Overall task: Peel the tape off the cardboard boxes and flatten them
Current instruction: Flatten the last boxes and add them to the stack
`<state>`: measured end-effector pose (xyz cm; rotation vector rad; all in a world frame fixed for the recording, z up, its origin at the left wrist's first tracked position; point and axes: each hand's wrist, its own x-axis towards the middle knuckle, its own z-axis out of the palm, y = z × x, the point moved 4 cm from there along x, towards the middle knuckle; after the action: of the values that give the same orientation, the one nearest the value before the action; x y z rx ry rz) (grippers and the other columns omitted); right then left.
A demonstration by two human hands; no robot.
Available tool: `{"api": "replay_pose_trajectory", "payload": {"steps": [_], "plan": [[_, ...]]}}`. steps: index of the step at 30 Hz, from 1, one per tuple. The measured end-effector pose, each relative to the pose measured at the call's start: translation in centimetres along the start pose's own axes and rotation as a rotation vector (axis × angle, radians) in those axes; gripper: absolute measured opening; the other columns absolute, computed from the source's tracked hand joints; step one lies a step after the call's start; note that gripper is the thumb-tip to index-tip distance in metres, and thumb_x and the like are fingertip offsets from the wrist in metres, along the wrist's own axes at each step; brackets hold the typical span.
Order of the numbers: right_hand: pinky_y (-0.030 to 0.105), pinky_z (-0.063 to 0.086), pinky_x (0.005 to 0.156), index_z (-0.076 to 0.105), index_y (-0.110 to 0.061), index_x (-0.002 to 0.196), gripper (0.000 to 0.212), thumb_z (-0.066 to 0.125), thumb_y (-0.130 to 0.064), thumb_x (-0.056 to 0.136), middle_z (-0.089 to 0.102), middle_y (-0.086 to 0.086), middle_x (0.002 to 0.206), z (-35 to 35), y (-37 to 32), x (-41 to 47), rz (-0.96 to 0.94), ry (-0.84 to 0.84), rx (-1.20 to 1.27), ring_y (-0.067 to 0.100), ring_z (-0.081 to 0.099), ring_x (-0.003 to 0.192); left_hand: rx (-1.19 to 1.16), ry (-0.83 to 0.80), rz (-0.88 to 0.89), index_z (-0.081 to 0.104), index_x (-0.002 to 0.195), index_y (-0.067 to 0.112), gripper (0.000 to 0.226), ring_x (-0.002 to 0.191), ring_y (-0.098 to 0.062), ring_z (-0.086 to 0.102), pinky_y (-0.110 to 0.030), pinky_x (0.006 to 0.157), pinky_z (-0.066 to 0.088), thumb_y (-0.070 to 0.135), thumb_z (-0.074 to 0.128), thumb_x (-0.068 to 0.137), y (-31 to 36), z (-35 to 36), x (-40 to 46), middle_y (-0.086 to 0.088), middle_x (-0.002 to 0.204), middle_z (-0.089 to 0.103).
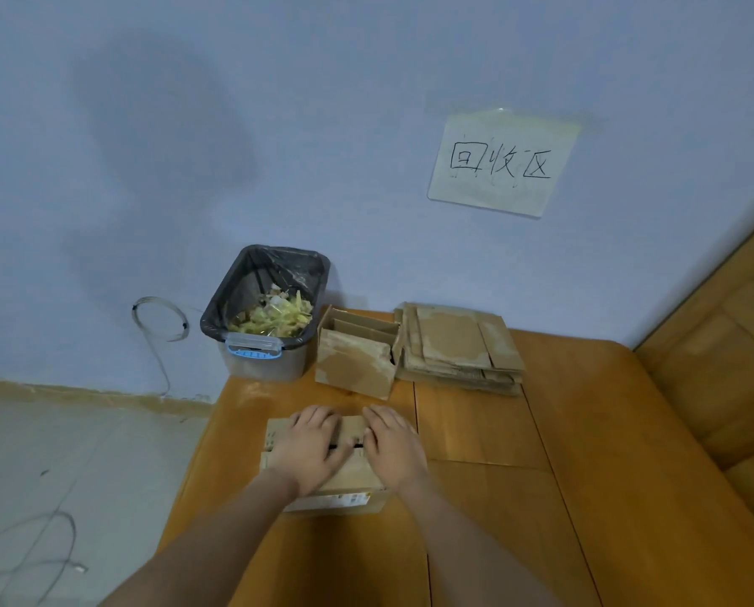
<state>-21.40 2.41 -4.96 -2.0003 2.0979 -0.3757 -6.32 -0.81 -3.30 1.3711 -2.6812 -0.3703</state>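
A small cardboard box point(279, 435) lies on the wooden table point(498, 519) right in front of me, its top flaps closed with a dark gap along the seam. My left hand point(311, 449) lies flat on the left part of the top, fingers spread forward. My right hand point(395, 444) rests on the right part, its fingertips at the seam. Whether tape remains on this box is hidden by my hands. Farther back stands an open cardboard box point(357, 359), its top flaps up. Beside it is a stack of flattened cardboard point(458, 343).
A grey bin point(265, 313) lined with a black bag, holding crumpled yellowish tape scraps, stands at the table's back left corner. A paper sign point(502, 164) hangs on the wall. Cables lie on the floor point(60, 475) to the left. A wooden bench back point(717, 365) rises at right.
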Motion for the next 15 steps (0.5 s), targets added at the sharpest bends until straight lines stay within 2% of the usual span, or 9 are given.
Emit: {"api": "replay_pose_trajectory", "payload": {"steps": [2,4,9,12,15], "plan": [[0.027,0.013,0.116,0.034,-0.022,0.148,0.047,0.03,-0.031,0.103,0.032,-0.006,0.154,0.1,-0.1,-0.2,0.004,-0.003,0.008,0.01,0.022,0.143,0.043,0.021,-0.053,0.047,0.139,0.025,0.045,0.126,-0.014,0.036,-0.03,0.102,0.027,0.043,0.029,0.103,-0.8,-0.7,-0.6,0.006,0.133,0.045],[0.028,0.013,0.117,0.033,-0.023,0.149,0.048,0.03,-0.031,0.102,0.03,-0.006,0.155,0.2,-0.1,-0.5,0.008,-0.017,0.019,0.009,0.019,0.144,0.075,-0.019,-0.091,0.048,0.14,0.029,0.042,0.123,-0.014,0.037,-0.032,0.097,0.032,0.039,0.031,0.103,-1.2,-1.0,-0.8,0.007,0.13,0.045],[0.031,0.009,0.119,0.031,-0.025,0.15,0.05,0.035,-0.029,0.1,0.022,-0.007,0.158,0.7,0.4,-1.4,-0.004,-0.096,0.057,0.01,0.013,0.146,-0.004,-0.159,-0.129,0.054,0.136,0.026,0.041,0.126,-0.017,0.04,-0.035,0.102,0.038,0.039,0.041,0.1,-0.9,-1.1,0.1,0.004,0.136,0.05],[0.03,0.01,0.118,0.034,-0.025,0.148,0.05,0.037,-0.029,0.098,0.025,-0.007,0.157,0.5,0.6,-2.2,0.013,-0.064,0.132,0.01,0.015,0.145,-0.05,-0.261,-0.138,0.061,0.129,0.024,0.039,0.124,-0.021,0.042,-0.038,0.102,0.039,0.039,0.047,0.095,-0.7,-1.7,0.7,0.001,0.134,0.054],[0.028,0.01,0.116,0.036,-0.026,0.147,0.051,0.04,-0.029,0.097,0.026,-0.009,0.156,0.0,0.3,-2.9,0.01,-0.03,0.199,0.009,0.014,0.145,-0.077,-0.413,-0.113,0.055,0.136,0.02,0.047,0.127,-0.026,0.041,-0.04,0.106,0.036,0.038,0.051,0.093,-0.6,-2.5,1.3,-0.004,0.14,0.051]]}}
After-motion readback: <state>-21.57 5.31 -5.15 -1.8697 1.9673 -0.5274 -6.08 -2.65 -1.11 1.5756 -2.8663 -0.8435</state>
